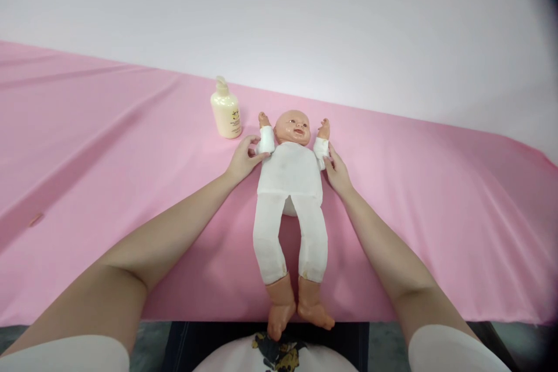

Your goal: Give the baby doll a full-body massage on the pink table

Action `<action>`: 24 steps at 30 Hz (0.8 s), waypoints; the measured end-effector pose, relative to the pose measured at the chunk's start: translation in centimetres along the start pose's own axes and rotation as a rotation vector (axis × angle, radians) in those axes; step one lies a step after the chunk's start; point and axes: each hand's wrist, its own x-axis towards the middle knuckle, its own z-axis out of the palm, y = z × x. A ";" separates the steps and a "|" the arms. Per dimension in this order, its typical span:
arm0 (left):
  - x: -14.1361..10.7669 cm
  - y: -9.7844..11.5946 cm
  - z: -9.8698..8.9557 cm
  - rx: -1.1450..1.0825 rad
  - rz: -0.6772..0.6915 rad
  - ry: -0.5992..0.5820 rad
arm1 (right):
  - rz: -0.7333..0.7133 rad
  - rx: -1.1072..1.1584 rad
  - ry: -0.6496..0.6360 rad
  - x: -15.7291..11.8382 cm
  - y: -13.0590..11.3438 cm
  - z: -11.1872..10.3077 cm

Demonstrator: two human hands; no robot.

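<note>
A baby doll (pixel 290 171) with a white cloth body lies on its back, its head away from me and its feet at the near table edge. Both its arms are raised beside its head. My left hand (pixel 247 158) has its thumb and fingers around the doll's white sleeve at the left of the view. On the other side, my right hand (pixel 337 171) holds the doll's other sleeve, fingers along its outer side. A cream pump bottle (pixel 227 115) stands upright just beyond my left hand.
Pink cloth (pixel 183 128) with some folds covers the table. A small brownish object (pixel 36 220) lies on it at the far left. Behind the table rises a plain white surface (pixel 279 23). The table's near edge runs just in front of my body.
</note>
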 end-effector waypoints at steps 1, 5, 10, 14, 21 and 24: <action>0.0 0.0 0.0 0.019 0.003 -0.008 | 0.015 -0.016 -0.030 0.0 0.0 0.0; -0.3 0.1 0.0 0.067 -0.016 -0.068 | 0.028 -0.063 -0.142 -0.2 -0.3 0.2; -0.5 0.2 -0.1 0.095 -0.020 -0.084 | -0.049 -0.063 -0.176 -0.4 -0.7 0.3; -0.5 0.3 -0.1 0.087 0.055 -0.062 | -0.079 -0.032 -0.203 -0.5 -0.7 0.4; -0.6 0.3 0.2 0.152 0.056 -0.051 | -0.063 -0.002 -0.124 -0.6 -0.3 0.6; -0.5 -0.1 0.3 0.140 0.056 -0.019 | -0.052 0.021 -0.089 -0.7 -0.4 0.7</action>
